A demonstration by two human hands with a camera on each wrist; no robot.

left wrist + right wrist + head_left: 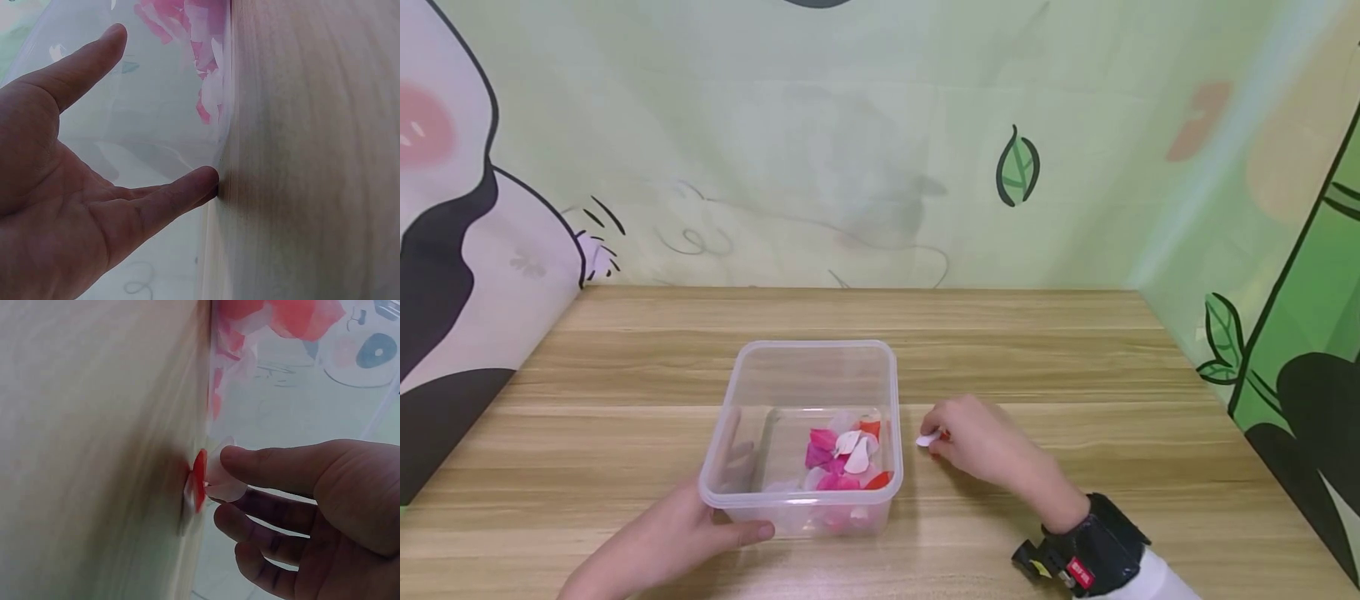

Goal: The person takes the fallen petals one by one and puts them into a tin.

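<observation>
A clear plastic container (800, 499) stands on the table with pink, white and red petals (842, 458) inside, gathered mostly at its right. My left hand (673, 529) rests against its near left corner, thumb along the front wall and fingers at the left side. In the left wrist view, the fingers (169, 199) are spread and fairly straight. Just right of the container, my right hand (977, 437) pinches a white petal (927, 438) between thumb and forefinger. The right wrist view shows a red petal (200, 480) against the pinched one, by the tabletop.
The wood-grain table (1037, 350) reaches back to a pale green printed backdrop (775, 167). A black strap with a small device (1093, 546) is on the right wrist. Printed panda and bamboo panels border the table at left and right.
</observation>
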